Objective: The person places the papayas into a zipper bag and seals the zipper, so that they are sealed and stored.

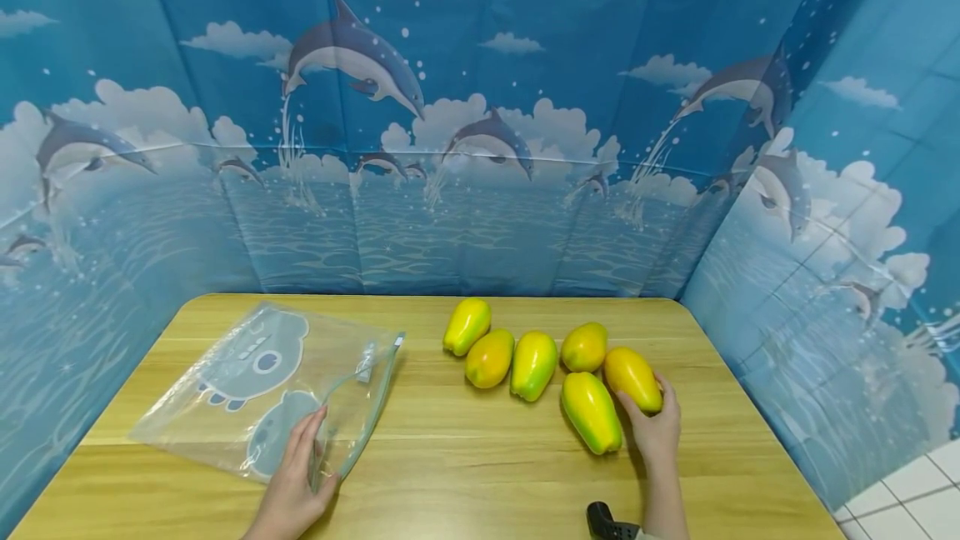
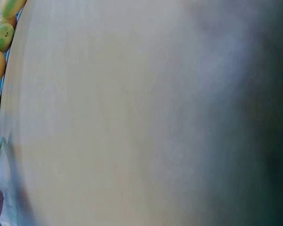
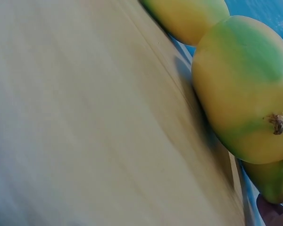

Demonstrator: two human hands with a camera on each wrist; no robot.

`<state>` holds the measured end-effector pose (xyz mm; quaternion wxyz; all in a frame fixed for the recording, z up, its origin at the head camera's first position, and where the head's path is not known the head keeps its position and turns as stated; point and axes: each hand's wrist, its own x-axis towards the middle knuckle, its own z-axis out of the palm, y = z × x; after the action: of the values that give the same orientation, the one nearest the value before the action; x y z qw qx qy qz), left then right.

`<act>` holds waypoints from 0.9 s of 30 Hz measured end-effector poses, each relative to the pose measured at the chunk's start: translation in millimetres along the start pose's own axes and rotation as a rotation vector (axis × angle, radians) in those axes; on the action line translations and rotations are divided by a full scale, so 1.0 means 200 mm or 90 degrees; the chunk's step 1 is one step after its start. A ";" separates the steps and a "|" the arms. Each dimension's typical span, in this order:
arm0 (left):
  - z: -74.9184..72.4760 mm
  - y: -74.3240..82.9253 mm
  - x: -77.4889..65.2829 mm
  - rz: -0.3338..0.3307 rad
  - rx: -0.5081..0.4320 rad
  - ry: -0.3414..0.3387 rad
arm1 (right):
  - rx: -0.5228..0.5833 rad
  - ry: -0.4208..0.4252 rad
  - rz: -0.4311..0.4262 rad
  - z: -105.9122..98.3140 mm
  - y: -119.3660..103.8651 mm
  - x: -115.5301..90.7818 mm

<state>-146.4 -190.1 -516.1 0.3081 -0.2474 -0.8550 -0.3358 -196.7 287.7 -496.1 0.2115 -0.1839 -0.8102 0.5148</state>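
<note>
Bare table (image 1: 427, 448) offers passage between the clear bag (image 1: 330, 344) and the fruits (image 1: 534, 367) crowding the right side.

No text or number is readable, the pale patch (image 1: 365, 362) on the zip bag (image 1: 322, 350) toward the left edge of the bench (image 1: 480, 473) being too small to decipher.

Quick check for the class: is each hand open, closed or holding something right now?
Left hand: holding the clear plastic bag with grey-blue animal prints near its opening.
Right hand: holding the rightmost glossy yellow oval fruit.
</note>
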 end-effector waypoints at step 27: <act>0.01 0.01 -0.01 -0.021 -0.014 0.000 | 0.026 -0.102 -0.061 0.03 -0.34 -0.06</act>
<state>-144.4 -188.4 -518.2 0.2996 -0.2366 -0.8553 -0.3502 -195.6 250.5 -438.7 0.1742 -0.0986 -0.8219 0.5334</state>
